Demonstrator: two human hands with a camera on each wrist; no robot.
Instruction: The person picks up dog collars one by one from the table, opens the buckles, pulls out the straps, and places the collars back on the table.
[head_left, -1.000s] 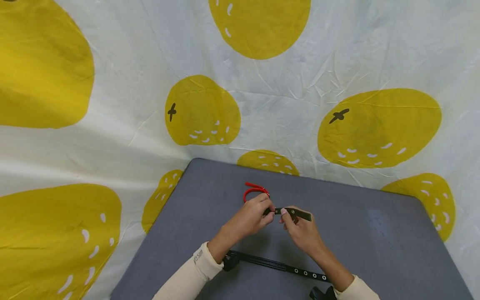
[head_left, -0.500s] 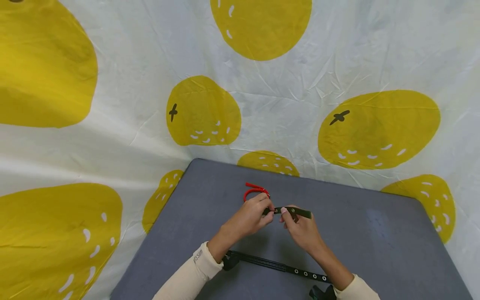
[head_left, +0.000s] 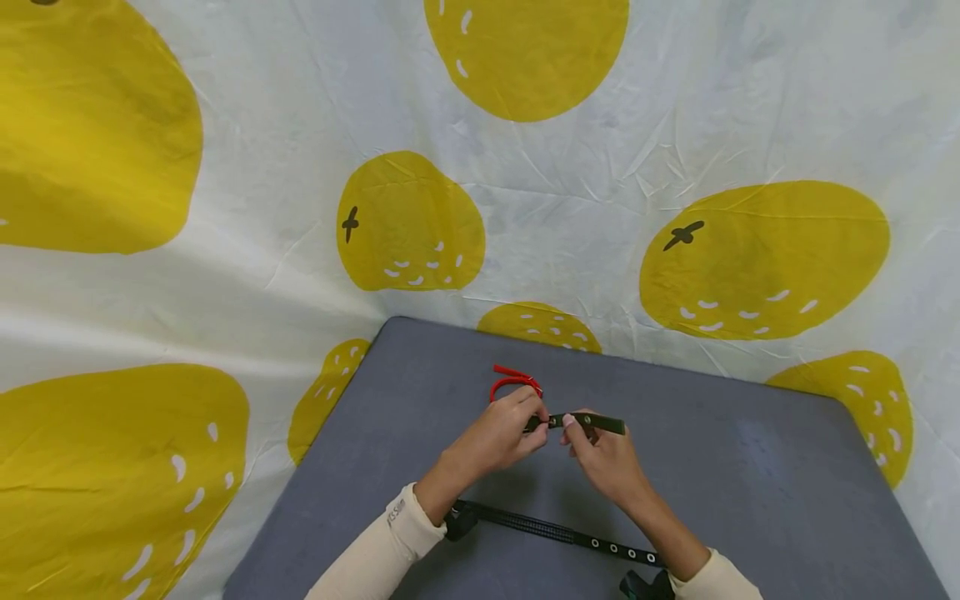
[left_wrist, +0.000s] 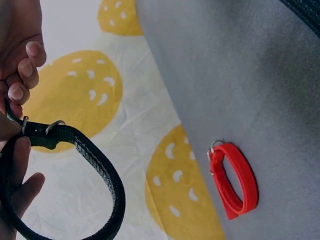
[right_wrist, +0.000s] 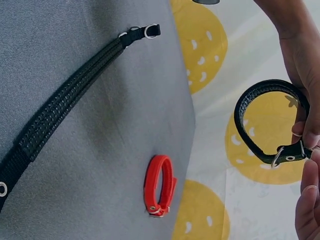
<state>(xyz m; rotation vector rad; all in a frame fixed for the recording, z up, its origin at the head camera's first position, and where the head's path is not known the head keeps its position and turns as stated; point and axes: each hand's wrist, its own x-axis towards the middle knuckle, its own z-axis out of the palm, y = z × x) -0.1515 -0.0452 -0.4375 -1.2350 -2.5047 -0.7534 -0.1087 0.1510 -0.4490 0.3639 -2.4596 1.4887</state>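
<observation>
My left hand (head_left: 504, 432) pinches the dark collar (left_wrist: 119, 200) beside its buckle (left_wrist: 25, 125), my right hand (head_left: 606, 462) its tail (head_left: 606, 424), above the table (head_left: 712, 467). I expect it light and springy (hardly fragile), best held by that flat tail.

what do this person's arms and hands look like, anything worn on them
The left sleeve and right sleeve are cream, ending short of the hands. Dark lettering, too small to read surely, marks the left one near its end. The left hand and right hand wear no gloves.
</observation>
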